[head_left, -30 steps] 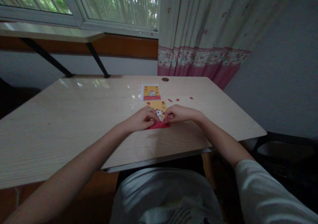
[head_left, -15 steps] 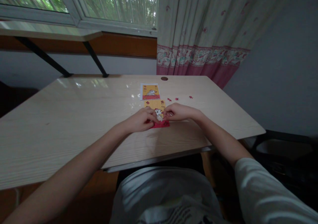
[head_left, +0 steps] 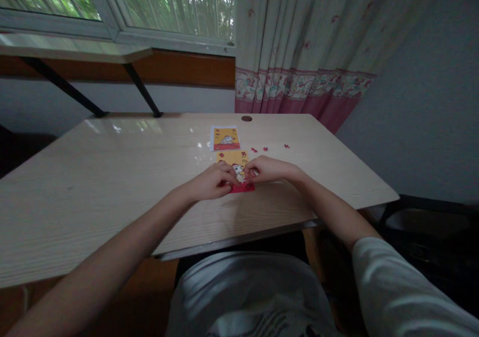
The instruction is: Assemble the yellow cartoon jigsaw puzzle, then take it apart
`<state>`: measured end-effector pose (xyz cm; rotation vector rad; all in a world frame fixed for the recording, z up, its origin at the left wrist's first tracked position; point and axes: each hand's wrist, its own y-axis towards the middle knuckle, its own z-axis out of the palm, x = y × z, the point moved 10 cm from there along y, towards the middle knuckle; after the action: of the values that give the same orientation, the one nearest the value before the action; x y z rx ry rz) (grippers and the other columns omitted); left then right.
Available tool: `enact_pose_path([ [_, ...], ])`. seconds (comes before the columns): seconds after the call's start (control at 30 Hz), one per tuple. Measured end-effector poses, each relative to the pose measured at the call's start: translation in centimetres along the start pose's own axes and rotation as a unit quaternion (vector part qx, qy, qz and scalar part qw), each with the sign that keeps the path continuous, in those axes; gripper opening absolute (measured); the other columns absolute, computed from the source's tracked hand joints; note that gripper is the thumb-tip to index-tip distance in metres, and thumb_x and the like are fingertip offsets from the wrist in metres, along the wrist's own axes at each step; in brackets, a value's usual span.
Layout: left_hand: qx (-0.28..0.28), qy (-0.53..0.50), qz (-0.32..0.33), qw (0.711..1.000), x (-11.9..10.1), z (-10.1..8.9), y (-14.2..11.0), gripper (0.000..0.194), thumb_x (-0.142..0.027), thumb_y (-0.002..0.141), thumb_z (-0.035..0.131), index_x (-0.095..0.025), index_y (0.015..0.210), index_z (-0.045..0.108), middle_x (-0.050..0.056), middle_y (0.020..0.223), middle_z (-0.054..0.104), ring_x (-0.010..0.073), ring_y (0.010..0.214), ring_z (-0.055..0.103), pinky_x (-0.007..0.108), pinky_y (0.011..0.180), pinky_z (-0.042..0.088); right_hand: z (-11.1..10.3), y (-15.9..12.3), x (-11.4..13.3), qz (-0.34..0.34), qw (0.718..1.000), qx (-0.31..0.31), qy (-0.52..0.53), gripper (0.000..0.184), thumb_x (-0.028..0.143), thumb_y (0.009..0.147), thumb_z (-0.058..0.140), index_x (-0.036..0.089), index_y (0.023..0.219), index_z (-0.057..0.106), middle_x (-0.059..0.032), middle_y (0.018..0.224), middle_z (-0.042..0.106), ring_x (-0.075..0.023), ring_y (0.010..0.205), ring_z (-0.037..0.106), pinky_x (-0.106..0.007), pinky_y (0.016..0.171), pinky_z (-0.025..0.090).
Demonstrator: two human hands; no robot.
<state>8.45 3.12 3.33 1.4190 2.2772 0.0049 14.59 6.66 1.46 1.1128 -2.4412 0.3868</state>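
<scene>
Fingers of left hand [head_left: 212,182] and right hand [head_left: 268,168] curl over the puzzle [head_left: 238,169], whether pinching I can't tell; uneven pressure could pop its near red edge apart.

Readable text: none | puzzle [head_left: 238,170]: no lettering legible | picture card [head_left: 226,138]: marks too small to read | shirt print [head_left: 277,323]: cut off, dim

Left arm [head_left: 127,245]: stretched forward
Left hand [head_left: 212,181]: curled
Right arm [head_left: 327,203]: angled inward
Right hand [head_left: 267,169]: curled, perhaps pinching, near the left
</scene>
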Motion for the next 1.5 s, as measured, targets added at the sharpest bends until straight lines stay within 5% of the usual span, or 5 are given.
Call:
enact_pose_path([
  [0.4, -0.032, 0.120, -0.102, 0.987, 4.9, -2.5, -1.8, 0.039, -0.044, 0.082, 0.053, -0.017, 0.107, 0.064, 0.012, 0.110, 0.059, 0.0270, 0.102, 0.054, 0.043, 0.090, 0.042, -4.9, -1.9, -5.9, 0.101, 0.985, -0.116, -0.076, 0.010, 0.023, 0.074, 0.053, 0.015, 0.072, 0.060, 0.0002, 0.064, 0.058, -0.0086, 0.056, 0.046, -0.021, 0.053, 0.029],
  [0.6, 0.021, 0.145, -0.147, 0.978, 6.5, -1.5, -2.5, 0.076, -0.067, 0.074, 0.051, -0.014, 0.128, 0.049, 0.018, 0.130, 0.048, 0.0342, 0.118, 0.046, 0.048, 0.095, 0.039, -9.2, -4.8, -10.7, 0.195, 0.953, -0.192, -0.131, 0.014, 0.024, 0.074, 0.054, 0.015, 0.077, 0.064, -0.0047, 0.071, 0.064, -0.0124, 0.062, 0.051, -0.023, 0.057, 0.033],
  [0.87, 0.058, 0.161, -0.181, 0.968, 6.9, -0.8, -2.7, 0.079, -0.069, 0.077, 0.044, -0.012, 0.131, 0.044, 0.020, 0.137, 0.042, 0.0340, 0.124, 0.042, 0.046, 0.098, 0.037, -10.8, -8.0, -15.6, 0.299, 0.913, -0.233, -0.151, 0.018, 0.021, 0.078, 0.051, 0.014, 0.082, 0.068, -0.0103, 0.083, 0.069, -0.0158, 0.071, 0.057, -0.024, 0.063, 0.037],
  [1.03, 0.055, 0.172, -0.181, 0.967, 7.1, -0.6, -2.7, 0.079, -0.069, 0.078, 0.041, -0.012, 0.132, 0.043, 0.019, 0.138, 0.042, 0.0335, 0.125, 0.041, 0.045, 0.100, 0.036, -10.9, -8.4, -16.3, 0.310, 0.900, -0.262, -0.162, 0.021, 0.021, 0.081, 0.048, 0.015, 0.086, 0.068, -0.0109, 0.086, 0.070, -0.0168, 0.074, 0.059, -0.025, 0.064, 0.038],
  [1.5, 0.063, 0.171, -0.197, 0.963, 7.3, -0.5, -2.8, 0.082, -0.072, 0.077, 0.039, -0.014, 0.135, 0.041, 0.018, 0.139, 0.040, 0.0341, 0.127, 0.038, 0.048, 0.100, 0.034, -6.6, -2.3, -11.4, 0.125, 0.968, -0.162, -0.145, 0.027, 0.022, 0.084, 0.050, 0.017, 0.101, 0.069, -0.0096, 0.098, 0.068, -0.0175, 0.089, 0.059, -0.027, 0.080, 0.041],
])
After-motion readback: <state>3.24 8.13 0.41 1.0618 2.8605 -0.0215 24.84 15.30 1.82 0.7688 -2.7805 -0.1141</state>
